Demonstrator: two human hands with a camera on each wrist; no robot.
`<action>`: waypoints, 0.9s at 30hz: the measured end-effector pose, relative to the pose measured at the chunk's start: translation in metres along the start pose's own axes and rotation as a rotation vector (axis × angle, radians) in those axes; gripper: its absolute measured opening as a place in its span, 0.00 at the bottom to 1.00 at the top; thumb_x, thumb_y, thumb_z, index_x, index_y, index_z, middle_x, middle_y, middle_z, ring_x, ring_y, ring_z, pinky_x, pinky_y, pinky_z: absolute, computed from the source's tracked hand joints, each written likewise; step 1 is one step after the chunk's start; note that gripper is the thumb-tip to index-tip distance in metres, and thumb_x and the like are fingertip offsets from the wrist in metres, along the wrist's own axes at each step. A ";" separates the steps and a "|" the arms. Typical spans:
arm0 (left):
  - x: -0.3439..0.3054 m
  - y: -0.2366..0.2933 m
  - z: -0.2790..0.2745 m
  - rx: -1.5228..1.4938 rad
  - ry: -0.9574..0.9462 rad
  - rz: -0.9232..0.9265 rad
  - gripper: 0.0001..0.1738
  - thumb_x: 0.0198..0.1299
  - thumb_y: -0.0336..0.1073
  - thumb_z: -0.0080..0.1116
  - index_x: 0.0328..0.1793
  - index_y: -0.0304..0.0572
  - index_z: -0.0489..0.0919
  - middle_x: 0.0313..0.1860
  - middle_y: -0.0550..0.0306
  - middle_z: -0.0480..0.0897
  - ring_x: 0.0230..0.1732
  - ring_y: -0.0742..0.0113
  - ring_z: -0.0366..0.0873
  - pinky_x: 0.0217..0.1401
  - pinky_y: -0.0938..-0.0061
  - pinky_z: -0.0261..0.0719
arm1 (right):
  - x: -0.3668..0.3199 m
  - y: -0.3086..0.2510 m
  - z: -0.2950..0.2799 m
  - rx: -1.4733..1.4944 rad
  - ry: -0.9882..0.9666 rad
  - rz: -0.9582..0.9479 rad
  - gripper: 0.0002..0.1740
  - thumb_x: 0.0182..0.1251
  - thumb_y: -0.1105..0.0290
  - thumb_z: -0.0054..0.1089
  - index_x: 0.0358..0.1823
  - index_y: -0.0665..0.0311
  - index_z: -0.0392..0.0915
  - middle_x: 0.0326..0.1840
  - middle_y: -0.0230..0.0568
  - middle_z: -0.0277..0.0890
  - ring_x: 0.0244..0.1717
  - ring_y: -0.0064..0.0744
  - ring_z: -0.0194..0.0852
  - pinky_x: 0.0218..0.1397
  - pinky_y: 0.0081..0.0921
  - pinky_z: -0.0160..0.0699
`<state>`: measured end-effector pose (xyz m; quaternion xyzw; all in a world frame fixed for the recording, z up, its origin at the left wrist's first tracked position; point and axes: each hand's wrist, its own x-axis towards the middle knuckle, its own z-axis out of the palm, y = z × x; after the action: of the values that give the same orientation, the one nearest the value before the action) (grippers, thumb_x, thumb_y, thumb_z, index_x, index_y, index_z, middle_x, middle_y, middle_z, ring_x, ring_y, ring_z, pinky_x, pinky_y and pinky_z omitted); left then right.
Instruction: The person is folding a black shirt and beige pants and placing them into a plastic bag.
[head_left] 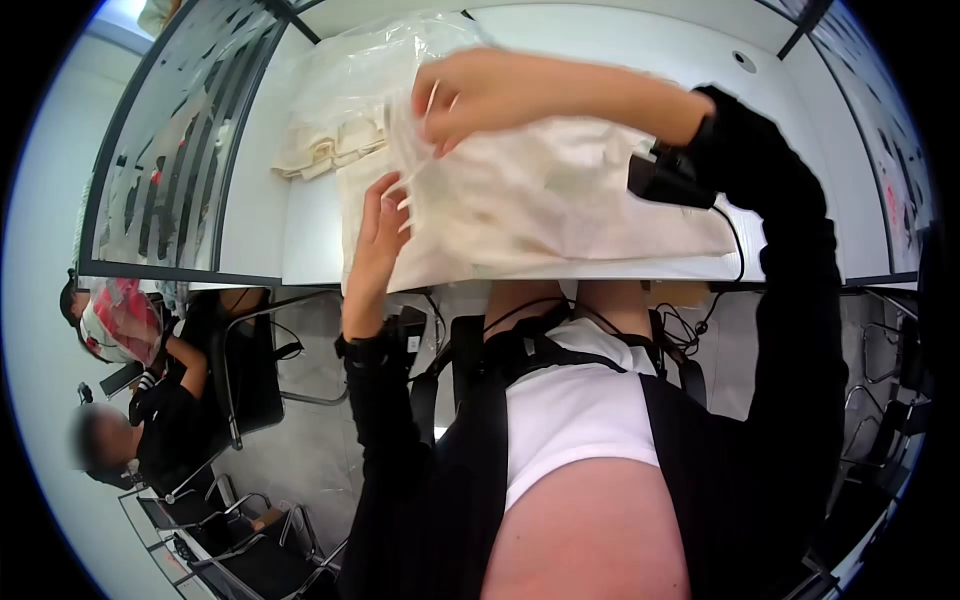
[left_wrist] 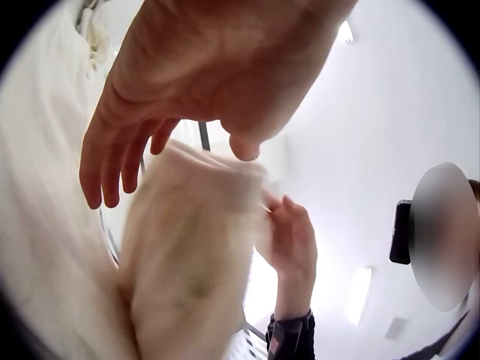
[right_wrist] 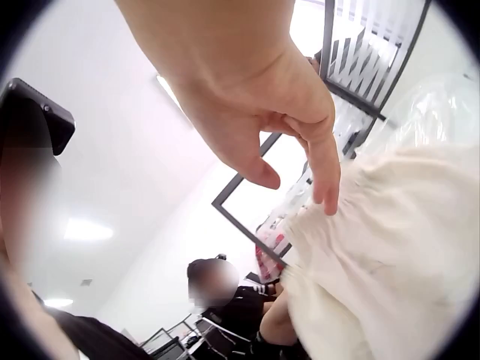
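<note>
A cream cloth bag (head_left: pixel 500 200) with gathered, wrinkled fabric lies across the white desk, part of it raised between the hands and blurred by motion. In the left wrist view, a faint green patch shows on the raised cloth (left_wrist: pixel 187 247). My left hand (head_left: pixel 376 235) is at the cloth's left side, fingers loosely bent, thumb apart from them. Above it, my right hand (head_left: pixel 455 100) reaches across from the right. In the right wrist view its fingertips (right_wrist: pixel 326 199) are right at the gathered edge of the cloth (right_wrist: pixel 390 247), with the thumb standing away.
Folded cream cloth (head_left: pixel 335 145) lies at the desk's left, beside clear plastic wrapping (head_left: pixel 350 70). Dark-framed partitions (head_left: pixel 185 140) border the white desk (head_left: pixel 600 30). Another person (head_left: pixel 170 400) sits at the left, near black chairs (head_left: pixel 255 370). Cables (head_left: pixel 690 325) hang below the desk edge.
</note>
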<state>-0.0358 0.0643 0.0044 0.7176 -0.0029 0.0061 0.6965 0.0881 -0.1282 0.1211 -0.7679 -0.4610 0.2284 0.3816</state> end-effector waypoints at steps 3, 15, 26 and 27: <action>-0.004 -0.023 -0.010 -0.193 0.162 -0.116 0.33 0.64 0.57 0.35 0.65 0.38 0.54 0.55 0.48 0.69 0.48 0.64 0.70 0.49 0.73 0.69 | -0.014 0.023 0.017 -0.219 -0.032 -0.313 0.16 0.59 0.65 0.53 0.43 0.69 0.68 0.42 0.47 0.75 0.45 0.37 0.76 0.46 0.28 0.74; 0.019 -0.036 -0.005 0.223 0.295 -0.253 0.20 0.56 0.46 0.57 0.42 0.32 0.78 0.25 0.65 0.75 0.22 0.81 0.64 0.22 0.84 0.62 | -0.222 0.141 -0.004 0.222 0.619 0.511 0.10 0.63 0.71 0.49 0.43 0.69 0.71 0.41 0.36 0.74 0.45 0.25 0.71 0.52 0.21 0.68; 0.008 0.003 0.007 0.022 0.348 -0.144 0.22 0.60 0.38 0.51 0.55 0.27 0.70 0.47 0.53 0.76 0.47 0.71 0.70 0.52 0.80 0.65 | -0.259 0.163 0.048 0.375 1.142 0.575 0.11 0.63 0.71 0.49 0.44 0.69 0.72 0.42 0.37 0.74 0.46 0.23 0.69 0.53 0.19 0.65; 0.006 0.007 0.008 0.014 0.365 -0.120 0.22 0.61 0.38 0.51 0.55 0.27 0.69 0.48 0.53 0.76 0.48 0.71 0.70 0.53 0.80 0.65 | -0.257 0.161 0.045 0.340 1.122 0.588 0.11 0.63 0.71 0.49 0.43 0.69 0.72 0.42 0.36 0.74 0.45 0.23 0.70 0.52 0.19 0.66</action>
<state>-0.0294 0.0560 0.0112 0.7081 0.1664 0.0946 0.6796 0.0214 -0.3835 -0.0351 -0.7935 0.0796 -0.0422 0.6019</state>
